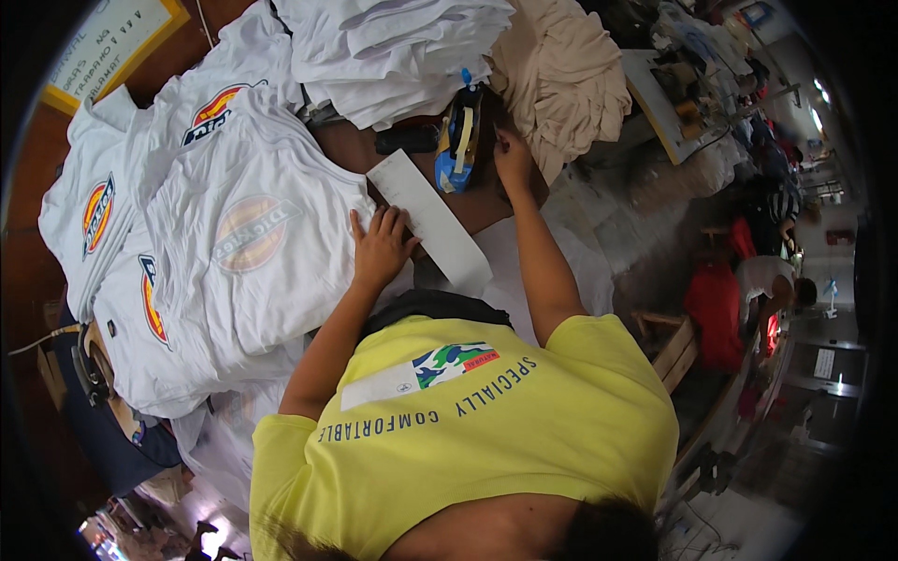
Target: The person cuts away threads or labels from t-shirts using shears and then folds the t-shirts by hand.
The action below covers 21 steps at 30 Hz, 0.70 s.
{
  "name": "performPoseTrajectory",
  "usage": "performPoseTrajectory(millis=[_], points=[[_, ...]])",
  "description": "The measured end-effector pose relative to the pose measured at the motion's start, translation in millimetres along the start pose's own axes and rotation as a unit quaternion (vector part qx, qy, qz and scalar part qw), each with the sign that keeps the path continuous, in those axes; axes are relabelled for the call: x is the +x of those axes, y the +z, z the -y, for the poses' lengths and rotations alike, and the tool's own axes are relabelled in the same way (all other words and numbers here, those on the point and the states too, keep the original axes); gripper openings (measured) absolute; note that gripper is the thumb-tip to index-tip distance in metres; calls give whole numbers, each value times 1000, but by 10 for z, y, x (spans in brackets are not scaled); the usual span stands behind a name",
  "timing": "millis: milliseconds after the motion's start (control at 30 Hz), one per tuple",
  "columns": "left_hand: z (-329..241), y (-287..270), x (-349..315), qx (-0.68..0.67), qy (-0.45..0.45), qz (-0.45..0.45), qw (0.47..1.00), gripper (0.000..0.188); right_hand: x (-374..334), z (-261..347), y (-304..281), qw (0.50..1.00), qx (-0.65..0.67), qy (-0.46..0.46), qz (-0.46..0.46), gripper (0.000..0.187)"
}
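Observation:
My left hand (382,248) lies flat with its fingers spread, fingertips at the edge of a long white paper strip (426,215) on the brown table. My right hand (514,161) is raised at the right side of the table, thumb and fingers pinched together. Whatever it may hold is too small to make out. Just left of it stands what looks like a blue tape dispenser (449,176) with a pale yellowish roll. Beside my left hand, a white T-shirt (309,238) with a faded-looking oval print is spread over other shirts.
A tall stack of folded white shirts (393,56) stands at the far side, next to a beige cloth pile (561,79). A dark cylindrical object (407,140) lies by the dispenser. A yellow-framed board (117,47) is at the far left. Another person (765,290) works at the right.

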State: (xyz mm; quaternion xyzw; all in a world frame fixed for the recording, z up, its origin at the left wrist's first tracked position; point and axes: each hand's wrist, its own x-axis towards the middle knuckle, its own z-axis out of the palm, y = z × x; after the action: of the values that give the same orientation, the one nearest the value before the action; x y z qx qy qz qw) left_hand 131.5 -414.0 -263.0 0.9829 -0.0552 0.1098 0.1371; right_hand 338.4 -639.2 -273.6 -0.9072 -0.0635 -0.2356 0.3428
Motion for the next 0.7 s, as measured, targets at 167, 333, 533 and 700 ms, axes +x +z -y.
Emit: performPoseTrajectory(millis=[167,333,533,700], points=[[35,69,-47,12,-30,-42,999,54,49,793,-180,993,99,57,36,75],[-2,101,50,24,-44,-57,997,56,-586,1033,-159,991,107,1,82,109],[-13,181,158,47,-64,-57,995,58,-539,702,-287,988,109,43,103,103],[-33,219,171,49,-76,-52,995,57,-157,261,-462,972,88,2,218,72]])
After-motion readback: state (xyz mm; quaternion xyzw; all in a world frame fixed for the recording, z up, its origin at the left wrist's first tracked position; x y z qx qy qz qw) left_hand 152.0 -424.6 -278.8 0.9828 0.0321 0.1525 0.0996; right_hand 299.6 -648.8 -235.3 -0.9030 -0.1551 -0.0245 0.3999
